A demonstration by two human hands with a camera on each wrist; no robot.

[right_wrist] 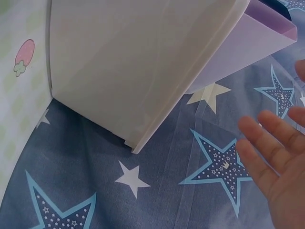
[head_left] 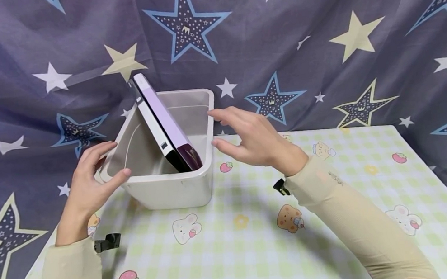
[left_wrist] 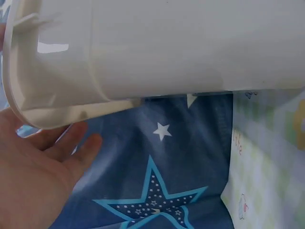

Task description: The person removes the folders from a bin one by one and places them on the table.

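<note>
A pale grey plastic bin (head_left: 168, 193) stands on the table at its back left. Two flat boxes lean inside it and stick up past the far left rim: a lilac one (head_left: 165, 113) with a dark purple end, and a white-and-black one (head_left: 150, 120) beside it. My left hand (head_left: 88, 178) is spread at the bin's near left corner, thumb over the rim, fingers loosely bent by the side. At the right rim is my right hand (head_left: 253, 136), its fingertips close to the edge. The right wrist view shows its fingers (right_wrist: 269, 143) extended, holding nothing.
A checked, cartoon-printed cloth (head_left: 243, 246) covers the table. Behind the bin hangs a dark blue star-patterned curtain (head_left: 237, 33), near the table's back edge. Black straps (head_left: 108, 242) stick out at both cuffs.
</note>
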